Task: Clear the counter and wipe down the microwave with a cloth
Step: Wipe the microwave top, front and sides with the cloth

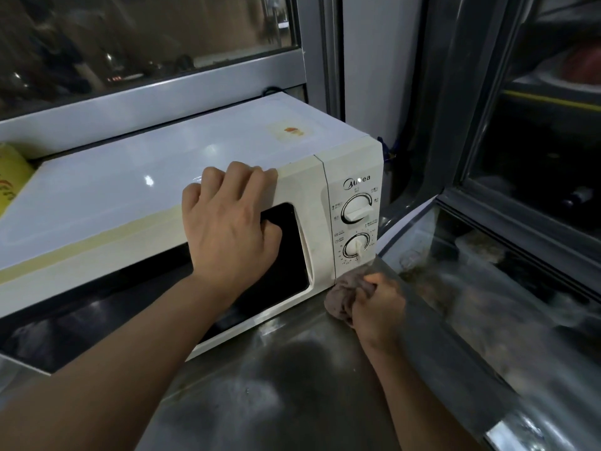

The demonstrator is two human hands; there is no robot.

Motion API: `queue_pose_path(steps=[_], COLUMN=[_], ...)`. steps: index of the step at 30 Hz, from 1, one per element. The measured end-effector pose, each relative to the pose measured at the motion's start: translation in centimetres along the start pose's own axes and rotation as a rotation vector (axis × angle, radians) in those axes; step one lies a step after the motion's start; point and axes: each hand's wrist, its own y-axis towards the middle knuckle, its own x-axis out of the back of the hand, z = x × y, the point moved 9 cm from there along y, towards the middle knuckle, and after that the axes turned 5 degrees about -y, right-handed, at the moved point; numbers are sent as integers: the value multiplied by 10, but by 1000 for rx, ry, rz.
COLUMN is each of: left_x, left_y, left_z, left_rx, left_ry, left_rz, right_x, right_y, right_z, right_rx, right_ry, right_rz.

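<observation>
A white microwave [162, 190] with a dark door window and two dials stands on a steel counter [276, 385]. My left hand [227, 219] grips the top front edge of the microwave door, fingers curled over the rim and thumb against the window. My right hand [379, 307] holds a bunched greyish-purple cloth [341, 297] down on the counter against the microwave's lower right front corner, just below the control panel. A small orange stain [291, 131] marks the top of the microwave near its right rear.
A yellow package [9, 177] sits at the far left beside the microwave. A window frame [156, 92] runs behind it. To the right is a glass-topped display case [487, 288] with food inside, and a blue cord [388, 148] hangs behind the microwave.
</observation>
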Motion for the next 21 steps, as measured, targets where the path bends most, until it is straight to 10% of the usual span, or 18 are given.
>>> queue_pose_path(steps=[4,9,21], left_x=[0,1,1], left_y=[0,1,0], left_z=[0,1,0], left_rx=[1,17,7], left_ry=[4,-19,-12], left_rz=[5,7,-26], right_x=[74,62,4], right_y=[9,35,73], right_z=[25,79,-7], right_rx=[82,319,-211], right_ry=[387,446,530], right_rz=[-294,-84,222])
